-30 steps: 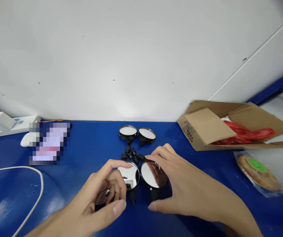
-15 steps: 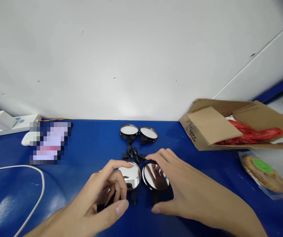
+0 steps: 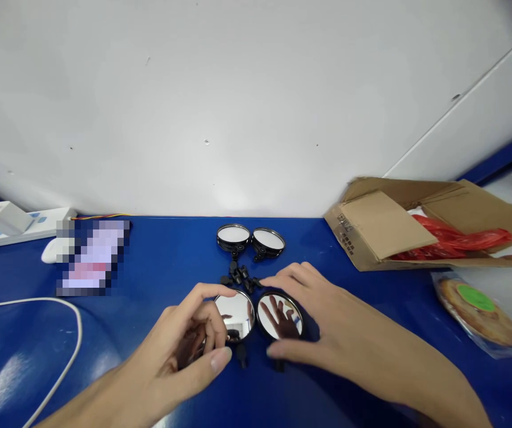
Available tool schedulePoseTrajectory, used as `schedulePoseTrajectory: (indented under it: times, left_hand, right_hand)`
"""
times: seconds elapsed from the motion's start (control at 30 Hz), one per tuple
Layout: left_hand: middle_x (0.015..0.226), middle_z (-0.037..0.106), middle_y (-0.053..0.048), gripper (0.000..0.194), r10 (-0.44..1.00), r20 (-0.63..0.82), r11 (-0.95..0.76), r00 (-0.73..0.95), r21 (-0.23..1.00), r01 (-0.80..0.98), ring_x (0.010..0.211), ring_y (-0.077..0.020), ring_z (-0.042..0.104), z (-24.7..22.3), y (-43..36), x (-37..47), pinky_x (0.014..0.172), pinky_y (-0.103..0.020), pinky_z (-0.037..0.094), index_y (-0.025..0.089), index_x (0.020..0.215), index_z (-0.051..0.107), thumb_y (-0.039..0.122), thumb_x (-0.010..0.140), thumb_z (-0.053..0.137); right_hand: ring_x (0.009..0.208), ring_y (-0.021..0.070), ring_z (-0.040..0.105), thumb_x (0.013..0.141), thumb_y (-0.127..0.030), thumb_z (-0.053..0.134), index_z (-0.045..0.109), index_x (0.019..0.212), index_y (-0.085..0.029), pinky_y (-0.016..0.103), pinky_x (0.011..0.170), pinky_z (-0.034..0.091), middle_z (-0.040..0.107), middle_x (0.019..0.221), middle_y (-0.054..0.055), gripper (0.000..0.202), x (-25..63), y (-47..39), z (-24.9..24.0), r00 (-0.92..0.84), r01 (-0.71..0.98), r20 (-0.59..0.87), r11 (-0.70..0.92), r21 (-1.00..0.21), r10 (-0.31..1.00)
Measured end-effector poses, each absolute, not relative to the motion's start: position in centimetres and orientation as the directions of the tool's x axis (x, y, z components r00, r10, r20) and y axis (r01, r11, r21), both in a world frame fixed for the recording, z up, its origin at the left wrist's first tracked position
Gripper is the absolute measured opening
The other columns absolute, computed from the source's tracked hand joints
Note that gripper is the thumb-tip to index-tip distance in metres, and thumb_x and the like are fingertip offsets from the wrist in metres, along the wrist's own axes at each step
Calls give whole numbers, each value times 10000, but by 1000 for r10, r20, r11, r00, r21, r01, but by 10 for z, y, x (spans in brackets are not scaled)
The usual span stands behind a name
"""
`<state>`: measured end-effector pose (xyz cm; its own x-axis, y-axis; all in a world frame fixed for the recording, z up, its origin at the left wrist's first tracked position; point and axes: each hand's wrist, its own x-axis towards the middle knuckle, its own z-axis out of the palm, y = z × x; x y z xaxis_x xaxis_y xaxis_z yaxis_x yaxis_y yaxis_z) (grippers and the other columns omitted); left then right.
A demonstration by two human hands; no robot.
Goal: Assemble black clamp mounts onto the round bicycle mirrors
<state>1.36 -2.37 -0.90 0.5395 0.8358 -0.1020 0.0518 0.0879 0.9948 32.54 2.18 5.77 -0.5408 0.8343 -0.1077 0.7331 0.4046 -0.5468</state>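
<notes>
The left hand [image 3: 184, 351] curls loosely around the near-left round mirror [image 3: 234, 315], index finger arched over its top rim and thumb below, apparently pinching the rim. The right hand [image 3: 327, 339] does likewise with the near-right round mirror [image 3: 280, 317], fingers over the far edge, thumb at the near rim. The two mirrors sit side by side, nearly touching, on the blue table [image 3: 157, 267]. They look light and rigid, with slick glass that would smudge or crack, so the black rims or stems seem the safer hold. Beyond them lie small black fittings [image 3: 239, 276] and another mirror pair [image 3: 250, 239]; a cardboard box [image 3: 385, 226] sits well to the right, a white cable [image 3: 71, 333] to the left.
</notes>
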Motion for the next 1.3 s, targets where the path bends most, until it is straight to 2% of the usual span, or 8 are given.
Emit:
schedulePoseTrajectory:
  times: [0.1, 0.17, 0.23, 0.43, 0.53, 0.7, 1.0, 1.3]
  left_hand:
    - [1062, 664, -15, 588, 843, -106, 85, 527, 994, 65, 886, -198, 574, -9, -23, 14, 795, -351, 466, 389, 1666, 420, 582, 1163, 655]
    - [1025, 658, -3, 566, 855, -94, 66, 510, 995, 72, 887, -197, 579, -10, -23, 16, 800, -349, 466, 388, 1654, 429, 555, 1166, 662]
    - [986, 652, 8, 550, 867, -83, 54, 491, 996, 73, 854, -188, 577, -11, -22, 17, 778, -340, 461, 377, 1642, 440, 534, 1167, 671]
    - [958, 656, 3, 483, 874, -89, 44, 478, 994, 104, 816, -181, 585, -9, -22, 20, 731, -322, 472, 346, 1592, 518, 549, 1172, 647]
    - [950, 664, 3, 453, 880, -85, 33, 467, 992, 119, 808, -180, 588, -7, -23, 21, 708, -311, 463, 346, 1565, 552, 560, 1175, 633]
    - [908, 666, 20, 402, 899, -78, 25, 432, 992, 127, 790, -170, 605, -4, -23, 23, 674, -294, 452, 362, 1520, 587, 577, 1181, 615]
    - [923, 642, 22, 398, 892, -77, 15, 446, 990, 141, 821, -179, 603, -7, -24, 23, 692, -305, 444, 364, 1531, 547, 566, 1191, 596]
    - [926, 665, 26, 375, 890, -53, -18, 452, 988, 150, 799, -167, 588, -9, -26, 21, 681, -295, 434, 387, 1547, 548, 519, 1199, 597]
  right_hand:
    - [1116, 291, 768, 1134, -535, 716, 707, 1419, -357, 446, 939, 650, 780, 1293, 55, 337, 328, 33, 53, -409, 749, 93, 392, -534, 908]
    - [1009, 278, 773, 1156, -442, 674, 727, 1359, -313, 451, 933, 639, 801, 1124, 54, 246, 325, 42, 46, -325, 755, 203, 383, -533, 924]
    - [971, 270, 767, 1141, -370, 667, 745, 1273, -293, 452, 930, 637, 794, 1065, 50, 171, 320, 52, 36, -276, 755, 310, 405, -516, 910]
    - [1119, 297, 758, 1131, -312, 643, 740, 1391, -257, 480, 932, 654, 724, 1299, 125, 283, 309, 69, 0, -224, 772, 446, 437, -462, 867]
    - [1186, 335, 702, 1128, -322, 675, 746, 1434, -243, 526, 963, 650, 699, 1318, 151, 324, 308, 74, -11, -222, 794, 477, 441, -417, 851]
    - [1204, 354, 616, 1120, -290, 714, 802, 1329, -232, 569, 1025, 611, 726, 1269, 145, 235, 305, 76, -16, -289, 790, 498, 498, -358, 817]
    - [1130, 328, 614, 1116, -251, 738, 790, 1272, -223, 521, 991, 602, 732, 1170, 120, 167, 294, 74, -20, -230, 799, 547, 477, -365, 805]
    - [1077, 311, 652, 1120, -210, 734, 810, 1209, -237, 486, 945, 621, 763, 1117, 109, 120, 298, 79, -27, -284, 790, 632, 550, -272, 721]
